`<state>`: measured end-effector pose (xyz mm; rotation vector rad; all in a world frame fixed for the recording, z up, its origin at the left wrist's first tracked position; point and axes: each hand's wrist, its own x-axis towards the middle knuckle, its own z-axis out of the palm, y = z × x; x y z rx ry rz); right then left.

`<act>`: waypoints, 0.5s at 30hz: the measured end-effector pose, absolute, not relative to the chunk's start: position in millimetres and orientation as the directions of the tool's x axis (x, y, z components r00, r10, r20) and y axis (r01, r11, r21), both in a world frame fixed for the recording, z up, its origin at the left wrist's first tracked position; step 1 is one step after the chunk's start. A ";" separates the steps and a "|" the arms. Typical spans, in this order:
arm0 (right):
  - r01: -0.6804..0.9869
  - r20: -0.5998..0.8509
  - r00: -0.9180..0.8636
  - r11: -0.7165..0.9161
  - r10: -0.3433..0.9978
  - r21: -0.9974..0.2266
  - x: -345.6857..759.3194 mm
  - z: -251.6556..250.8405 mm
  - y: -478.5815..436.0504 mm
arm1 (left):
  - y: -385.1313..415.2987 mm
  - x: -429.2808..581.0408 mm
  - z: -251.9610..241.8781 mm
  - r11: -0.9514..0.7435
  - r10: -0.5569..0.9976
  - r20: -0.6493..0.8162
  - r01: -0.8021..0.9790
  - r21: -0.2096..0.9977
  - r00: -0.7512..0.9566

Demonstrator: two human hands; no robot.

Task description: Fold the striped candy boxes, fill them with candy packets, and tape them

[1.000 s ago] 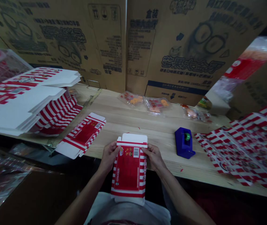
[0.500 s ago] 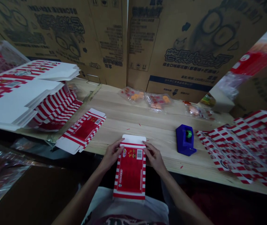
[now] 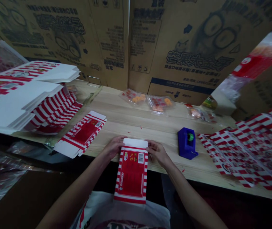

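A red and white striped carton (image 3: 132, 173) with a barcode lies over the table's front edge, its lower end near my body and its white flap facing away. My left hand (image 3: 114, 147) grips its upper left edge, with some fingertips hidden behind it. On the opposite side, my right hand (image 3: 156, 152) is closed on the upper right edge, thumb near the flap's base. To the left lie flat cartons (image 3: 82, 133) of the same print. A blue tape dispenser (image 3: 186, 143) with a green roll stands right of my right hand.
Stacked white and striped card blanks (image 3: 14, 101) fill the left side. Striped cartons (image 3: 247, 149) cover the right. Clear candy packets (image 3: 159, 103) lie at the back before tall cardboard boxes (image 3: 178, 41). A wire stand (image 3: 94, 81) stands behind. Red scraps dot the wooden table (image 3: 116, 108).
My fingers have shifted from the flap's front corners to the carton's sides, more of them now behind it. The carton stays nearly in place; the view has moved slightly.
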<state>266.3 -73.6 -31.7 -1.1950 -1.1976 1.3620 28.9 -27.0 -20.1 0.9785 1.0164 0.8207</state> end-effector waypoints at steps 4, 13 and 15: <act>0.100 -0.029 -0.129 -0.016 0.991 -0.995 269.6 -34.0 -72.5 | -27.0 25.0 -17.8 0.258 0.901 -0.245 0.011 0.966 0.359; 0.256 0.041 -0.127 0.073 0.991 -0.964 264.9 -31.1 -83.4 | -34.5 16.5 -16.0 -0.004 0.894 -0.108 0.249 0.968 0.435; 0.233 -0.013 -0.134 0.019 0.991 -0.972 264.4 -27.9 -78.1 | -30.4 17.5 -14.7 -0.036 0.893 -0.093 0.277 0.960 0.439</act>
